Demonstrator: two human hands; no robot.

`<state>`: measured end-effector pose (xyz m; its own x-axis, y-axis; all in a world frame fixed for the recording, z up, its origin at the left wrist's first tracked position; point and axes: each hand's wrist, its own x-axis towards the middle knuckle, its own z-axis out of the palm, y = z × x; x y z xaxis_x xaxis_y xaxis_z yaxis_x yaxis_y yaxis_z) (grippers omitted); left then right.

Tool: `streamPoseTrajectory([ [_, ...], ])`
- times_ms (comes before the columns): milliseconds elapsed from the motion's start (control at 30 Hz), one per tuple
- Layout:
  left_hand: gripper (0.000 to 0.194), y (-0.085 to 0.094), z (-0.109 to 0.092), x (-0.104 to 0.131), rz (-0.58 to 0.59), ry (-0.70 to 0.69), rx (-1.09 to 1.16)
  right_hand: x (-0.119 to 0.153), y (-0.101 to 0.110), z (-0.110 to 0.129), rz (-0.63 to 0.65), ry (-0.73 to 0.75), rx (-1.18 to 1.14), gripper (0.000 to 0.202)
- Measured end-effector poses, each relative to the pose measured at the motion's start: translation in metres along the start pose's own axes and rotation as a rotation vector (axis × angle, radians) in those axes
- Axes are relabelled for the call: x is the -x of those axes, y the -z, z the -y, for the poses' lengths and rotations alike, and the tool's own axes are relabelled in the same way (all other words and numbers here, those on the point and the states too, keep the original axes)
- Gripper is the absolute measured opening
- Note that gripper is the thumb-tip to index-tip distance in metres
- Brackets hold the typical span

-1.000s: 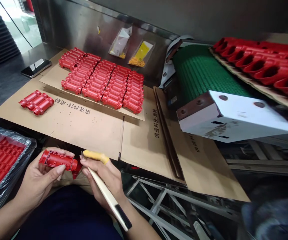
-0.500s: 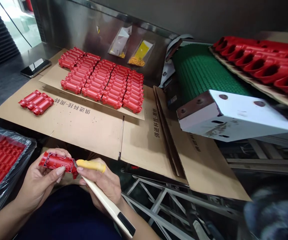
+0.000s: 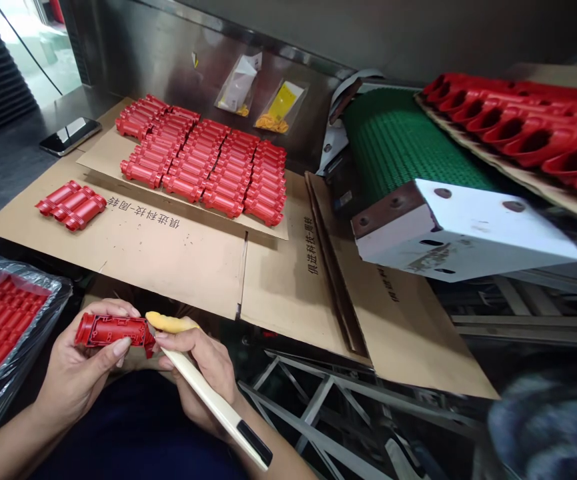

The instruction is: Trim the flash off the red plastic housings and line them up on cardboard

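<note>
My left hand [image 3: 81,363] grips a red plastic tubular housing [image 3: 113,329] above my lap, its recessed, ribbed side turned up. Held in my right hand [image 3: 203,367] is a knife with a long cream handle [image 3: 208,393] and a black end section. A yellow finger cot [image 3: 168,323] covers my right index finger. The knife's tip lies at the right end of the housing, mostly hidden by my fingers, so I cannot tell whether it is cutting.
Rows of red housings [image 3: 203,160] lie on a cardboard sheet; several more [image 3: 73,205] sit to the left. A phone [image 3: 71,136] is behind. A plastic-lined crate [image 3: 61,293] stands left. Right, a green conveyor belt [image 3: 408,143] carries red parts [image 3: 533,137] on cardboard.
My right hand has shifted slightly left, and its yellow-covered finger has moved a little along the housing's end. The housing has tilted slightly in my left hand.
</note>
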<state>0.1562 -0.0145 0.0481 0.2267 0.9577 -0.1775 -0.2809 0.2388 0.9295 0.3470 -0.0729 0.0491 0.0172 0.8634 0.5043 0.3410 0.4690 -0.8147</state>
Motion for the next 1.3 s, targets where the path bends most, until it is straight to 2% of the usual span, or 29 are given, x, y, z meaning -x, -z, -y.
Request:
streamPoseTrajectory([
  [167,0.028,0.000,-0.001,-0.001,0.015,0.235,0.058,-0.006,0.005,-0.009,0.076,0.240,0.181,0.031],
  [233,0.029,-0.005,-0.005,-0.001,-0.009,0.301,0.090,-0.006,0.007,-0.009,0.119,0.227,0.142,0.034],
  [333,0.030,-0.013,-0.010,-0.001,-0.059,0.367,0.110,-0.003,0.009,0.000,0.144,0.183,-0.059,0.023],
  [400,0.030,-0.014,-0.010,-0.001,-0.084,0.338,0.093,-0.002,0.011,0.008,0.217,0.097,-0.287,0.013],
  [467,0.032,-0.010,-0.007,-0.001,-0.077,0.245,0.054,-0.001,0.011,0.013,0.220,-0.006,-0.457,0.009],
  [533,0.033,-0.004,-0.002,0.000,-0.036,0.132,-0.005,0.000,0.009,0.012,0.094,-0.040,-0.353,0.007],
  [633,0.031,0.003,0.003,0.002,0.009,0.005,-0.109,0.002,0.002,0.003,-0.103,0.005,-0.016,0.030],
  [767,0.028,0.001,-0.001,0.004,0.030,-0.108,-0.212,0.005,-0.007,-0.005,-0.117,0.132,0.086,0.042],
  [1067,0.027,-0.004,-0.007,0.006,-0.002,-0.116,-0.214,0.002,-0.008,-0.004,-0.115,0.185,0.110,0.042],
  [1300,0.026,-0.008,-0.009,0.007,-0.043,-0.101,-0.196,0.003,-0.010,-0.004,-0.126,0.168,0.144,0.039],
])
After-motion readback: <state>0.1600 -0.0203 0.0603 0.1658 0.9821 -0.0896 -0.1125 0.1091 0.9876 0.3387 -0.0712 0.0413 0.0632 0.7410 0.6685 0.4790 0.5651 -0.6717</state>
